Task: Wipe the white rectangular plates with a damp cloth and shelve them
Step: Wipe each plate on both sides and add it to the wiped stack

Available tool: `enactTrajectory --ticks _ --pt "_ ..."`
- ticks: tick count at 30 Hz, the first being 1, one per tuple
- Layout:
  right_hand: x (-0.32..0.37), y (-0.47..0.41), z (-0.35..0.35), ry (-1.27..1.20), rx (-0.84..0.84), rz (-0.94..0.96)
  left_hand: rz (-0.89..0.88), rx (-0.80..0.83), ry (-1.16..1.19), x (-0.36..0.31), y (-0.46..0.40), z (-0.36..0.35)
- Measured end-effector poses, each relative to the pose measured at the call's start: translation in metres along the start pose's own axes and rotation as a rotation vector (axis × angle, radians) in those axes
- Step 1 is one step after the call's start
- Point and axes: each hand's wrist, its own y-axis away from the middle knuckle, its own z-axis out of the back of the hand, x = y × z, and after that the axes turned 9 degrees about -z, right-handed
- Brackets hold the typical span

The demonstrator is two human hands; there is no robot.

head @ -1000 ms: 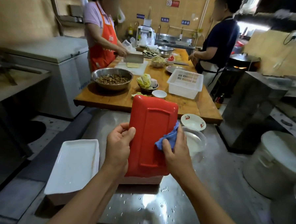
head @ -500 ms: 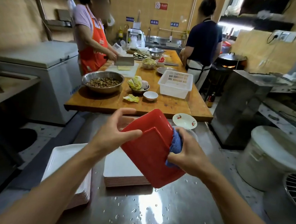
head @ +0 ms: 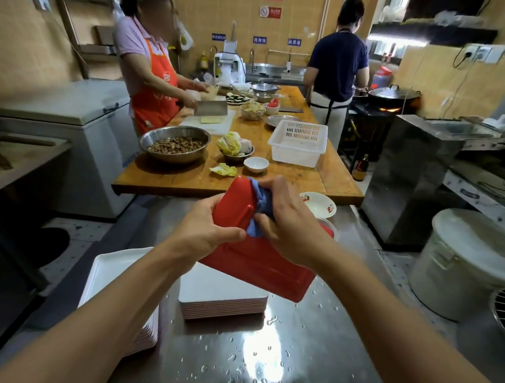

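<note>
1. Far left, a stack of white plates (head: 115,275) sits at the edge of the steel counter (head: 266,353), right side up; I judge these the done pile, though I cannot be sure
2. My left hand (head: 205,232) grips the left edge of the plate in hand (head: 259,262), thumb on its red underside, fingers curled round the rim
3. That plate is held tilted above a second stack (head: 222,295), clear of it, red back toward me
4. My right hand (head: 284,222) clutches the blue cloth (head: 259,209) and presses it on the plate's upper end
5. So I'm mid-wipe on the underside; next I'd sweep the cloth down its length, then set it on a stack; shelving is not yet begun
</note>
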Motion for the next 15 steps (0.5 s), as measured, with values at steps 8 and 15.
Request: enactTrajectory --ticks 8,15 --pt "-0.023 0.011 -0.016 0.111 -0.154 0.066 0.037 -0.118 0.191 0.01 0.018 0.019" --pt "-0.054 0.019 -0.008 -0.084 -0.103 -0.103 0.124 -0.178 0.374 0.022 0.027 0.029"
